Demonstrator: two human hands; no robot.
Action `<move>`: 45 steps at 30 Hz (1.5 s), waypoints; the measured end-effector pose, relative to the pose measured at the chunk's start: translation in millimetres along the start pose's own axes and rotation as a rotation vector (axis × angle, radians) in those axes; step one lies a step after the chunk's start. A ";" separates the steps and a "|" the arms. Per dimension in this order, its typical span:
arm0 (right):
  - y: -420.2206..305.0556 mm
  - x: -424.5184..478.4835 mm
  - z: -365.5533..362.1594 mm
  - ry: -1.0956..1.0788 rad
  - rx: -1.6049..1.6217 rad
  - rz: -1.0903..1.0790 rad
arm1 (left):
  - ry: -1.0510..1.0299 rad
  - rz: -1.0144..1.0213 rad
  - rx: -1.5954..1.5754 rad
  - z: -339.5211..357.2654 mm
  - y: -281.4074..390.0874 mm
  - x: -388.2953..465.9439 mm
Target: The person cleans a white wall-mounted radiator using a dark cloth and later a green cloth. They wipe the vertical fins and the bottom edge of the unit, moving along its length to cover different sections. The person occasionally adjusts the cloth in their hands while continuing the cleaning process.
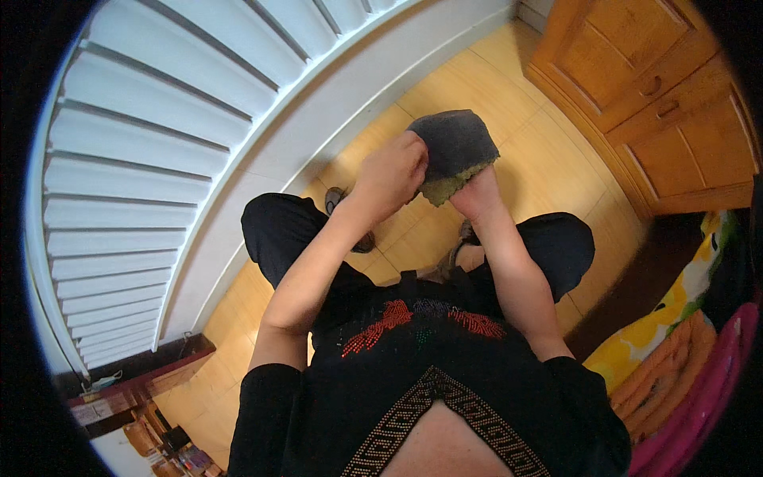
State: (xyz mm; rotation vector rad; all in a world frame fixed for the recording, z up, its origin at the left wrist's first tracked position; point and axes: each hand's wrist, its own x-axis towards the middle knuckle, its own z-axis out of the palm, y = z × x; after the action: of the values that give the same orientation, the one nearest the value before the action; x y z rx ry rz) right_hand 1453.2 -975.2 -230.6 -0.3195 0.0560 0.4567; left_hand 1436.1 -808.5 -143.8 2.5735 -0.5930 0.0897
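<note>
A dark grey fabric piece (456, 140) with a ragged, fuzzy yellow-green lower edge is held out over the floor, beyond my knees. My left hand (396, 167), its fingers curled, grips the left side of the fabric. From the near side, my right hand (478, 194) reaches under or into the piece at the yellow-green edge. Only its wrist and heel show; the fingers are hidden by the fabric. Whether the piece is a pouch or a folded cloth, I cannot tell.
White slatted panels (161, 131) curve along the left above a pale wall base. A wooden cabinet (626, 89) with handles stands far right. Yellow patterned bedding (673, 298) lies at the right. Small items crowd the lower left. My feet in dark shoes rest on the tiled floor (411, 244).
</note>
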 end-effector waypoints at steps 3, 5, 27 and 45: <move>-7.6 -10.5 5.8 0.152 -0.066 -0.001 | 0.052 0.029 -0.116 2.5 -1.1 5.1; -17.5 -19.9 6.3 0.207 -0.089 0.017 | 0.099 0.175 -0.111 12.2 2.1 3.7; -4.8 -58.0 2.0 -0.019 0.101 0.180 | -0.164 -0.067 -0.758 -51.5 -43.9 63.1; 5.0 -14.0 88.7 -0.085 -0.227 0.485 | -0.047 -0.317 -1.606 -86.1 -62.0 -22.7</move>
State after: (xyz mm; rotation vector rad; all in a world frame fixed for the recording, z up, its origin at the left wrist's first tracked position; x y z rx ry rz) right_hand 1436.8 -948.9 -146.2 -0.5119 -0.0022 0.9613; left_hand 1445.9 -709.7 -100.3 1.0538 -0.0925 -0.3970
